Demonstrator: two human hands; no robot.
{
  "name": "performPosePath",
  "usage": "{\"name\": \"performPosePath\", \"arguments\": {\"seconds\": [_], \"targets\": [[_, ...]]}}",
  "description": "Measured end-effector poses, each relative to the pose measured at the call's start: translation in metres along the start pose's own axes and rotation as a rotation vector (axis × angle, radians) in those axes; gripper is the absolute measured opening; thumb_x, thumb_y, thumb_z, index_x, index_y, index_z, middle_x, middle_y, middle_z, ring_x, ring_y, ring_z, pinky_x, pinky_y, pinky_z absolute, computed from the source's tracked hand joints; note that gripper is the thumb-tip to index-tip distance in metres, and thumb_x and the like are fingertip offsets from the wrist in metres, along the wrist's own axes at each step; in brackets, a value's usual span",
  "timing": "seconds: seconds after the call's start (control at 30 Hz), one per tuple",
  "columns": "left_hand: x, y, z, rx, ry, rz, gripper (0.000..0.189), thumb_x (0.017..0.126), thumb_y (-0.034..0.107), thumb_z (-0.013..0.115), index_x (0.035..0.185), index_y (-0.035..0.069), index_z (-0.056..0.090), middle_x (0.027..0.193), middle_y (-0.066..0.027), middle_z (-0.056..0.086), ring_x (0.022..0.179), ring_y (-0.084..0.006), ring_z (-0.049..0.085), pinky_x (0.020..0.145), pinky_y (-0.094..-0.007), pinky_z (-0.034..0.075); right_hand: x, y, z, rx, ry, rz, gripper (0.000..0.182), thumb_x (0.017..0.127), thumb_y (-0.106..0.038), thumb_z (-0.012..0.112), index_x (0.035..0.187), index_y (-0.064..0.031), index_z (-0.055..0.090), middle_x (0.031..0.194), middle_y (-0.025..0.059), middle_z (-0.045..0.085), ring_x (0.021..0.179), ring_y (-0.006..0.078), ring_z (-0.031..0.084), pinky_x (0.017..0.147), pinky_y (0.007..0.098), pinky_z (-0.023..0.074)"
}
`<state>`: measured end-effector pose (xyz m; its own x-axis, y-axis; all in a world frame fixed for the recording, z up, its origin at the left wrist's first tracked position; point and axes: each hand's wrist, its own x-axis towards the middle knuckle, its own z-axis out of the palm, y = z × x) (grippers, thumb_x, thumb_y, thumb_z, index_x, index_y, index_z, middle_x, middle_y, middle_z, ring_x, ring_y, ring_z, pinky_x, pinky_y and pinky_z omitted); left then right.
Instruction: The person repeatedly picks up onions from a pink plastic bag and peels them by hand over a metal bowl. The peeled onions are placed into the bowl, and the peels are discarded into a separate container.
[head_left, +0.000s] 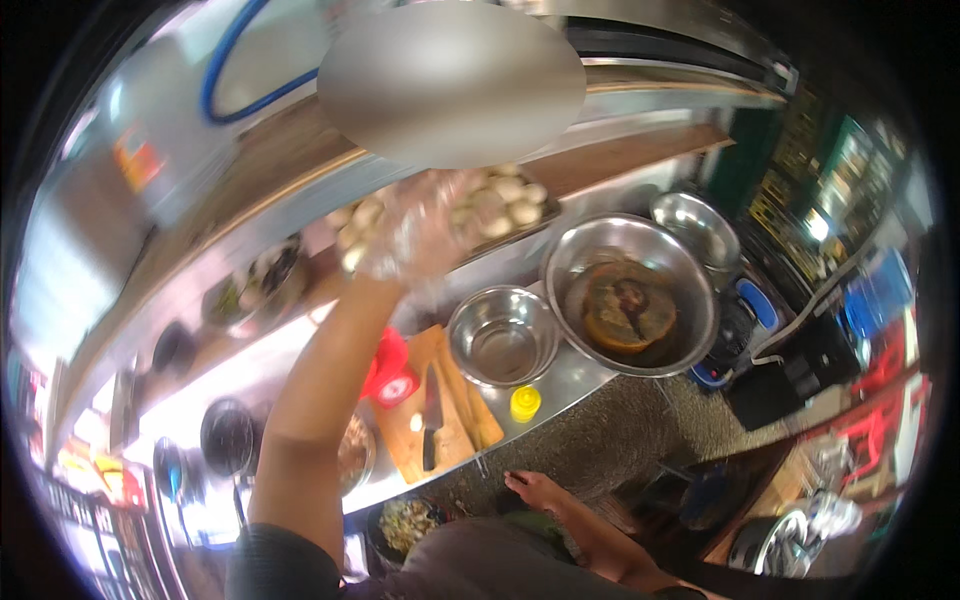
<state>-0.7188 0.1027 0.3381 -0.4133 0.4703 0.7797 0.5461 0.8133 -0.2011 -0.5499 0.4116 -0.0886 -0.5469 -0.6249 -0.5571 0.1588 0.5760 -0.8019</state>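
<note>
My left hand (424, 229), in a clear plastic glove and blurred, reaches up over a tray of pale round pieces (514, 199) on the shelf; its fingers are partly hidden, and whether it holds anything is unclear. My right hand (534, 489) is bare and hangs low near the counter's front edge, with nothing visible in it. Between them, a kitchen knife (433, 409) lies on a wooden cutting board (405, 442), beside a small white piece (416, 422). A red plastic container (390, 367) stands at the board's back left.
Right of the board are an empty steel bowl (504, 337), a yellow-capped container (525, 403) and a large steel basin (559, 300) holding a round brown-orange item in liquid. Another steel bowl (697, 225) sits behind. The wooden shelf (630, 157) overhangs the counter. Pans (227, 435) hang at left.
</note>
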Motion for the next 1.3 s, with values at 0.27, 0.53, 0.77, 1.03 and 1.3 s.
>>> {"name": "performPosePath", "arguments": {"seconds": [0.27, 0.53, 0.77, 1.03, 1.3], "targets": [[-0.346, 0.219, -0.129, -0.403, -1.061, -0.989, 0.102, 0.079, 0.011, 0.081, 0.161, 0.028, 0.023, 0.163, -0.024, 0.025, 0.139, -0.0404, 0.047, 0.115, -0.0489, 0.042, 0.042, -0.05, 0.078, -0.249, -0.309, 0.007, 0.054, 0.101, -0.031, 0.061, 0.149, -0.0077, 0.051, 0.141, 0.0172, 0.062, 0.128, 0.0241, 0.059, 0.106, 0.0348, 0.0452], [-0.564, 0.409, -0.342, 0.067, -0.599, -2.376, 0.139, 0.058, 0.023, 0.097, 0.163, 0.027, 0.006, 0.166, -0.0255, 0.008, 0.147, -0.0447, 0.034, 0.118, -0.0466, 0.038, 0.074, -0.08, 0.189, -0.647, -0.686, -0.163, 0.063, 0.097, -0.031, 0.067, 0.149, -0.0009, 0.048, 0.146, 0.0184, 0.057, 0.136, 0.0266, 0.054, 0.112, 0.0361, 0.0407], [-0.818, 0.522, -0.402, 0.526, -0.469, -2.469, 0.043, 0.084, 0.025, 0.072, 0.125, 0.015, 0.067, 0.115, -0.0247, 0.068, 0.109, -0.0419, 0.066, 0.09, -0.049, 0.054, 0.046, -0.176, 0.356, -1.018, -0.761, -0.215, 0.055, 0.096, -0.029, 0.066, 0.145, -0.008, 0.053, 0.116, 0.0232, 0.07, 0.101, 0.0341, 0.071, 0.09, 0.0407, 0.0547], [-0.929, 0.531, -0.388, 0.313, -0.368, -2.552, 0.039, 0.086, 0.016, 0.065, 0.125, 0.017, 0.067, 0.109, -0.0252, 0.07, 0.104, -0.0427, 0.067, 0.089, -0.0495, 0.054, 0.0, -0.207, 0.453, -1.036, -0.716, -0.133, 0.052, 0.098, -0.027, 0.063, 0.145, -0.0095, 0.051, 0.1, 0.0228, 0.073, 0.088, 0.0391, 0.072, 0.083, 0.0449, 0.0561], [-0.842, 0.477, -0.435, -0.181, 1.524, -2.345, 0.045, 0.089, 0.002, 0.075, 0.13, 0.001, 0.057, 0.1, -0.0072, 0.068, 0.084, -0.0156, 0.065, 0.072, -0.0295, 0.057, 0.0, -0.193, 0.421, -0.853, -0.555, -0.474, 0.047, 0.099, -0.029, 0.062, 0.138, -0.0044, 0.057, 0.122, 0.0249, 0.068, 0.117, 0.0419, 0.064, 0.099, 0.0418, 0.051]]}}
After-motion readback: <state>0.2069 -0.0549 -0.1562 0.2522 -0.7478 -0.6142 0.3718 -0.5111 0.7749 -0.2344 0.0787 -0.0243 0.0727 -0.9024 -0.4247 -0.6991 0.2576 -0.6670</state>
